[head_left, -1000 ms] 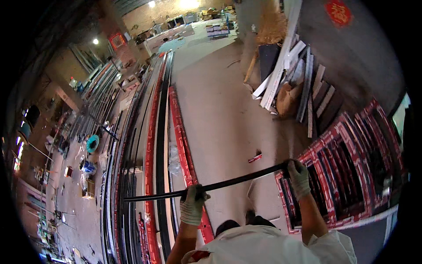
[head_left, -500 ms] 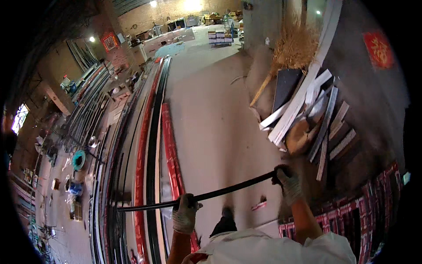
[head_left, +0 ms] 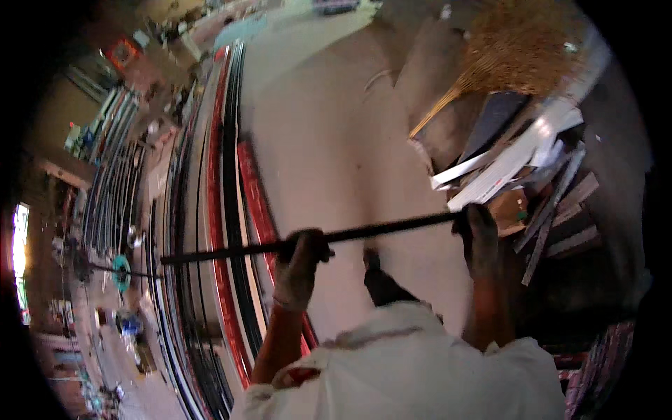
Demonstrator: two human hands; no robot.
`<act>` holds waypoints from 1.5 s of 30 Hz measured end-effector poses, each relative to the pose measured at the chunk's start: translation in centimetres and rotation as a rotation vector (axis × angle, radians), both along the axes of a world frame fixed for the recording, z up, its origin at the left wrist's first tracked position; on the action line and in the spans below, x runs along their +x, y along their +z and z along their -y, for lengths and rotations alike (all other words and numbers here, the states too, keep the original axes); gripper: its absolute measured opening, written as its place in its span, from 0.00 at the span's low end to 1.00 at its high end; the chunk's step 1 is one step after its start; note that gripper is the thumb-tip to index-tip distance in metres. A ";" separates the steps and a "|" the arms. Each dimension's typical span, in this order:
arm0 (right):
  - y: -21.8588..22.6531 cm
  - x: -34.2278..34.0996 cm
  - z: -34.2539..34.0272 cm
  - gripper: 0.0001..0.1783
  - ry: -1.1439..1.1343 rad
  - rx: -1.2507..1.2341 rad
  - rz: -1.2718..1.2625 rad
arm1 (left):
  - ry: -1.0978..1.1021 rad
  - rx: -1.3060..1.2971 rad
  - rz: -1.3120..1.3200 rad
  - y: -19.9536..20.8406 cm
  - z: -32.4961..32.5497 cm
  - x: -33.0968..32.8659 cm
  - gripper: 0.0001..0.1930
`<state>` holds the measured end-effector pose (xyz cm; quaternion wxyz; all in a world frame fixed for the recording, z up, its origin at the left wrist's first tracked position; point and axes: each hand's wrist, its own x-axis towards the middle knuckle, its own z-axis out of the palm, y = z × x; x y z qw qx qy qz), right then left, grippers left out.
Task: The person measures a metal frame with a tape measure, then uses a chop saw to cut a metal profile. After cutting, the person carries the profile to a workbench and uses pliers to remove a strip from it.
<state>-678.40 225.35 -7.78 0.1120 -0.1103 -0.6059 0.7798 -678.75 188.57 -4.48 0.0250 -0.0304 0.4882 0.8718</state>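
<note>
Fingers of the gloved left hand and right hand wrap a long, straight black bar, spanning between them and jutting beyond the left; probably stiff, light, steadiest gripped wide apart.

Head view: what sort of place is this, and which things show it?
Probably a workshop or storage shed for long strips: red strips and black strips lie side by side, boards are heaped near a straw broom, and a dark bar is being held.
</note>
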 end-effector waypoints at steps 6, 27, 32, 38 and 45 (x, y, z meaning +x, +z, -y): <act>3.7 -24.0 9.5 0.17 0.108 -0.045 0.027 | 0.237 -0.040 0.041 1.3 7.4 -16.7 0.16; 4.4 -89.6 23.8 0.19 -0.097 0.010 -0.033 | -0.027 0.059 0.003 0.9 23.7 -88.8 0.15; 0.3 -106.6 22.8 0.19 -0.185 -0.132 -0.007 | -0.068 0.030 0.024 0.1 22.5 -106.5 0.15; -0.6 -130.8 23.8 0.15 -0.096 -0.208 0.078 | 0.061 0.056 0.080 -1.0 22.6 -125.8 0.14; 5.2 -155.5 26.6 0.15 0.120 -0.035 -0.053 | 0.297 0.088 0.040 0.9 25.5 -146.1 0.14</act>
